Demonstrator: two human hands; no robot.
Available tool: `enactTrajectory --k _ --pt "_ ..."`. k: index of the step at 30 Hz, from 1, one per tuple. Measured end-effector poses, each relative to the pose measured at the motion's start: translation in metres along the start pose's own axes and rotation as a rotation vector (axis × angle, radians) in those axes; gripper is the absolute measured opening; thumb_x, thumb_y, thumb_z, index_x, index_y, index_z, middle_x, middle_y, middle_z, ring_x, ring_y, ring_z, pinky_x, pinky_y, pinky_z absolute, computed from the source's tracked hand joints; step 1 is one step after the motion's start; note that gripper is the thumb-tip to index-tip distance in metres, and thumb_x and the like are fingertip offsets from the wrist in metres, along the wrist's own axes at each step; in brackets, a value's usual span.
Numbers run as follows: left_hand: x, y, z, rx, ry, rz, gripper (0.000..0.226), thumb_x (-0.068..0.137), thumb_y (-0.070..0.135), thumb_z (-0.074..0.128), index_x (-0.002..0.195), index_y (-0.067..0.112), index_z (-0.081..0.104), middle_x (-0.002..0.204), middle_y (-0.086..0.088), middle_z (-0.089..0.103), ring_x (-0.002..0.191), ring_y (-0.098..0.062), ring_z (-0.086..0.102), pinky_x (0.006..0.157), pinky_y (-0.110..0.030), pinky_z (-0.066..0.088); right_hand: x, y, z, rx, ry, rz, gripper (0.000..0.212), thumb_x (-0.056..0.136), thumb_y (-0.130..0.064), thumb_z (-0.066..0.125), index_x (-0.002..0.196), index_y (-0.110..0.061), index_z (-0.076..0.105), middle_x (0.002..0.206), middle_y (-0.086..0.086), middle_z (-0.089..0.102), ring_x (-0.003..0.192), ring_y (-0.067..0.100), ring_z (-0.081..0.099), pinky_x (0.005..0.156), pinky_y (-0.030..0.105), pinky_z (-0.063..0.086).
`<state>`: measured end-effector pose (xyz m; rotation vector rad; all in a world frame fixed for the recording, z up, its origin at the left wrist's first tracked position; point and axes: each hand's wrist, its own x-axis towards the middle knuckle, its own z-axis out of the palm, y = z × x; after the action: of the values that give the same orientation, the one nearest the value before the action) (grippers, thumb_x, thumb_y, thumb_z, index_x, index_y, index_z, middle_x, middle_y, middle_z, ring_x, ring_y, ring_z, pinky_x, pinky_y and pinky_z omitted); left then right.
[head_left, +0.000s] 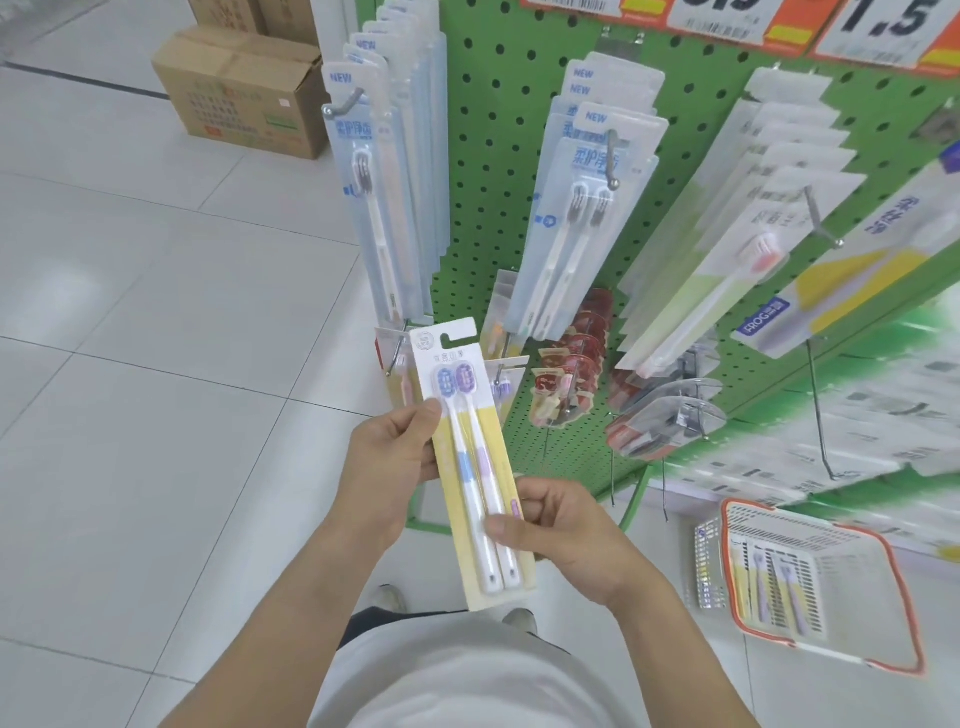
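The two-brush toothbrush pack (470, 457) sits tilted in front of the green pegboard (493, 218), left hand (387, 462) pinching its upper edge, right hand (558, 530) gripping its lower end, white basket (810, 582) on the floor nearby.

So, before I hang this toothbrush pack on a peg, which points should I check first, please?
1. Left hand grips the yellow-and-white card pack of two toothbrushes at its left edge: ok.
2. Right hand pinches its lower part: ok.
3. The pack's hang tab is whole and uppermost: ok.
4. A thin metal peg on the green pegboard lies just beyond the pack: ok.
5. Room left on that peg: cannot tell.
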<state>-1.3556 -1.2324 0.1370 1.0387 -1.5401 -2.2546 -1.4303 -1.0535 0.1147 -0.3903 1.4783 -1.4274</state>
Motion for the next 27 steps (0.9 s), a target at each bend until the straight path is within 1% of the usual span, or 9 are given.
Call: enactTrajectory --k 2,5,7,8,10,13,16,21,27 --pt "0.001 0.000 -0.001 -0.017 -0.002 -0.001 0.029 0.104 0.020 0.053 0.103 -0.002 0.073 0.097 -0.018 0.077 0.080 -0.026 0.075 0.070 -0.030 0.061 -0.003 0.002 0.001 -0.020 -0.009 0.009 0.027 0.088 -0.020 0.077 0.113 -0.010 0.075 0.095 0.010 0.076 0.078 0.019 0.057 0.061 0.027 0.039" --pt "-0.001 0.001 -0.002 -0.004 -0.088 0.007 0.027 0.105 0.015 0.050 0.104 0.000 0.072 0.100 -0.018 0.077 0.083 -0.028 0.074 0.074 -0.033 0.061 -0.001 0.003 0.003 0.028 0.042 0.018 0.023 0.086 -0.021 0.079 0.107 -0.013 0.077 0.095 0.008 0.077 0.078 0.016 0.065 0.068 0.026 0.048" --pt "-0.003 0.002 -0.002 0.028 -0.154 0.010 0.025 0.104 0.013 0.051 0.108 0.000 0.072 0.102 -0.019 0.076 0.087 -0.031 0.074 0.074 -0.034 0.061 0.001 0.002 0.002 0.055 0.045 0.024 0.027 0.084 -0.025 0.080 0.108 -0.014 0.077 0.099 0.009 0.077 0.083 0.018 0.068 0.076 0.033 0.051" --pt "-0.003 0.003 -0.002 0.035 -0.162 0.014 0.024 0.104 0.012 0.052 0.110 0.000 0.072 0.102 -0.019 0.076 0.087 -0.032 0.075 0.072 -0.034 0.061 0.001 0.001 0.002 0.056 0.042 0.023 0.030 0.083 -0.026 0.079 0.110 -0.012 0.076 0.100 0.011 0.077 0.083 0.018 0.068 0.076 0.032 0.051" --pt "-0.003 0.003 -0.003 0.023 -0.131 0.021 0.023 0.103 0.009 0.052 0.111 0.000 0.072 0.101 -0.020 0.077 0.084 -0.031 0.075 0.070 -0.034 0.062 0.001 0.001 0.001 0.064 0.020 0.021 0.036 0.083 -0.025 0.078 0.115 -0.010 0.074 0.102 0.012 0.076 0.080 0.016 0.068 0.071 0.027 0.052" --pt "-0.001 0.001 -0.002 -0.008 -0.051 0.016 0.022 0.102 0.008 0.053 0.111 -0.001 0.071 0.100 -0.018 0.077 0.079 -0.026 0.075 0.067 -0.033 0.062 -0.001 0.001 -0.004 0.108 -0.104 0.035 0.042 0.081 -0.013 0.080 0.122 -0.011 0.071 0.112 0.019 0.074 0.095 0.028 0.070 0.087 0.042 0.055" --pt "-0.001 0.001 0.000 -0.020 -0.030 0.020 0.022 0.102 0.009 0.054 0.111 -0.001 0.071 0.101 -0.019 0.077 0.079 -0.025 0.075 0.067 -0.031 0.061 -0.002 0.001 -0.005 0.097 -0.119 0.033 0.042 0.080 -0.003 0.077 0.121 -0.007 0.071 0.109 0.020 0.074 0.091 0.028 0.072 0.081 0.040 0.058" --pt "-0.001 0.006 0.005 -0.043 -0.035 0.071 0.023 0.103 0.010 0.053 0.111 0.001 0.072 0.098 -0.017 0.077 0.078 -0.023 0.074 0.067 -0.029 0.061 0.001 -0.003 -0.001 0.115 -0.091 0.021 0.035 0.079 -0.001 0.077 0.113 -0.008 0.075 0.098 0.015 0.077 0.081 0.022 0.074 0.072 0.032 0.058" --pt "-0.001 0.007 0.009 -0.051 -0.048 0.064 0.023 0.103 0.009 0.052 0.112 0.002 0.072 0.098 -0.015 0.078 0.077 -0.023 0.075 0.066 -0.029 0.060 0.001 -0.005 -0.005 0.046 -0.052 0.016 0.034 0.072 -0.009 0.084 0.105 -0.012 0.079 0.099 0.015 0.078 0.082 0.022 0.074 0.077 0.034 0.058"
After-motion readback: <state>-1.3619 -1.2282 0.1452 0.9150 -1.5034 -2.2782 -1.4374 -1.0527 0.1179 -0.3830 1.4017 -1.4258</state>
